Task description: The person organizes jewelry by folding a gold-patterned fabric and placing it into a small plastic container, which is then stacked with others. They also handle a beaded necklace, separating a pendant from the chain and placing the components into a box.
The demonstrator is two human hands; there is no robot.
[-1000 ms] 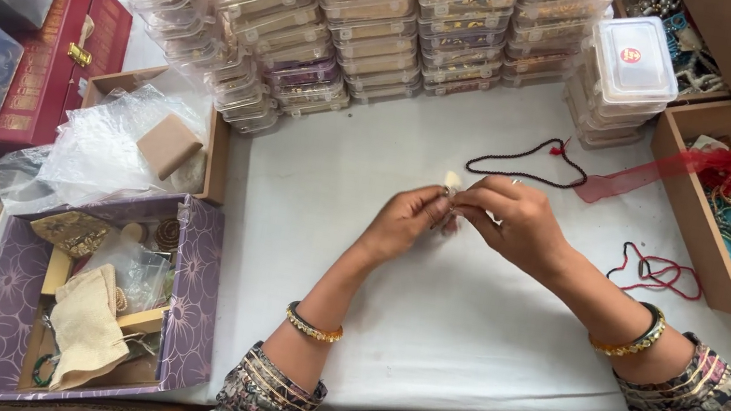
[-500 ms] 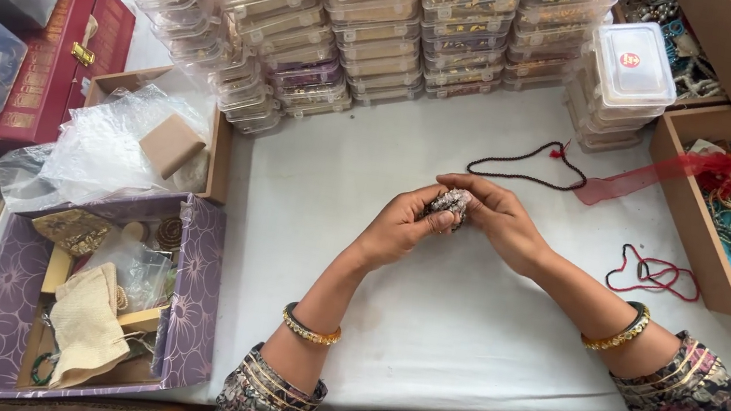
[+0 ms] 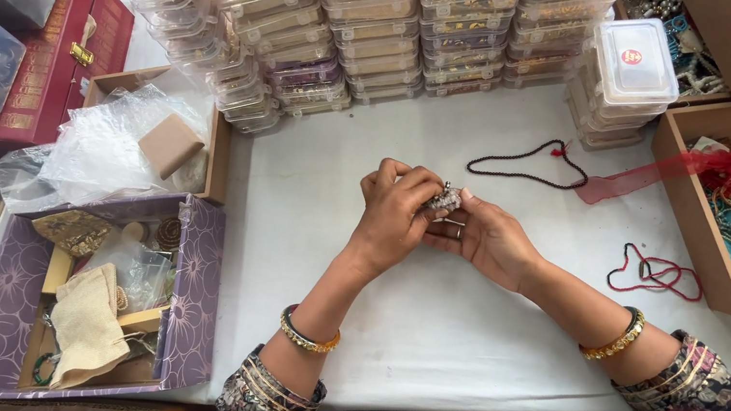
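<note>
**Both hands on the small beaded piece, mid-tabletop**

Hands meet over the white tabletop. Our left hand pinches a small silvery beaded piece from above, fingertips curled onto it. Our right hand lies palm up beneath it, thumb and forefinger closed on the same piece from the other side. So both hands grasp it and neither is free. What kind of piece it is, we cannot tell: it is too small and mostly covered.

How we would do this well, as a judgement:
- Keep the piece low over the tabletop, so a dropped bead lands on white cloth rather than in a box.
- Let the right hand be the anvil and the left do the fine turning. Swapping roles mid-grip risks a slip.
- Pinch lightly. Beadwork on thread likely kinks or sheds under squeeze.
- Keep wrists clear: the bangles could snag loose cord.

Nearby snag hazards:
- dark bead string just beyond the hands
- red cord loop to the right, near the wooden tray
- stacked clear boxes along the far edge, well apart
- purple box to the left, well apart
</note>
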